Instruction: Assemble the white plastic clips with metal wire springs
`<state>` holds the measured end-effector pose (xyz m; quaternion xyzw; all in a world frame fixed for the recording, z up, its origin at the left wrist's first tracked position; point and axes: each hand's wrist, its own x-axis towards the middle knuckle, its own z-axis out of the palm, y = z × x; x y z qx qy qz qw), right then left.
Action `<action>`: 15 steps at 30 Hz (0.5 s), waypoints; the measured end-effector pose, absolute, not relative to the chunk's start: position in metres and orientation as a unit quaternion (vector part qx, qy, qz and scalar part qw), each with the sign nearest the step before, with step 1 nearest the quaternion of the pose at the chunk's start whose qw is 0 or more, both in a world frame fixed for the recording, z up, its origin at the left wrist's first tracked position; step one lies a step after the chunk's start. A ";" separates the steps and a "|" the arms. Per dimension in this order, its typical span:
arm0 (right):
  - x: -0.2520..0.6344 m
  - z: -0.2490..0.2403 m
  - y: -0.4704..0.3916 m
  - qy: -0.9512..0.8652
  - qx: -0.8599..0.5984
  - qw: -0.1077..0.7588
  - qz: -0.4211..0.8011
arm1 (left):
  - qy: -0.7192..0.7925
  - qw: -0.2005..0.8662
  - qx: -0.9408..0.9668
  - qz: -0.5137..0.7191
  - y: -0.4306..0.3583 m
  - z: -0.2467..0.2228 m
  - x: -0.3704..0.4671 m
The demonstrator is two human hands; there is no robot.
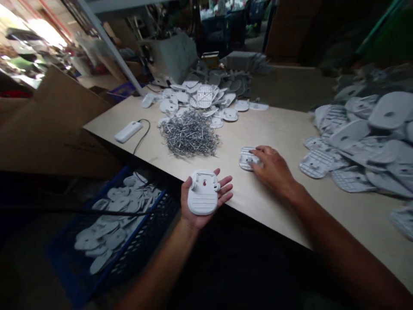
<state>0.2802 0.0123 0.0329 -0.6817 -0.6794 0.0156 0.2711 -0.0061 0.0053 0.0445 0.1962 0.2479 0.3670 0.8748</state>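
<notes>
On the palm of my left hand (193,215) rests a white plastic plate (202,202) with rounded ends, ridges on its lower half and two small lugs at the sides. My thumb lies along its left edge and the fingers reach out past its right edge. Over the table, my right hand (272,168) has its fingertips on another white plastic piece (247,158) lying flat, with a ribbed face up. Part of that piece is hidden under the fingers. A heap of metal pins (190,133), perhaps screws or nails, lies beyond my left hand.
Piles of white plastic parts stand at the table's back (204,97) and right side (351,142). A white power bank (128,131) with a black cable lies at the left. Below the table edge, a blue crate (161,202) holds more parts. Cardboard (48,125) leans at the left.
</notes>
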 end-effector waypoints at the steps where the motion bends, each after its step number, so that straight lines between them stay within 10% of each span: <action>1: 0.289 0.032 0.013 -0.689 -0.678 0.254 0.009 | 0.229 0.885 0.189 0.358 0.005 0.045 -0.007; 15: 0.332 0.039 0.027 -0.813 -0.556 0.156 0.079 | 0.152 0.910 0.175 0.343 0.004 0.027 -0.024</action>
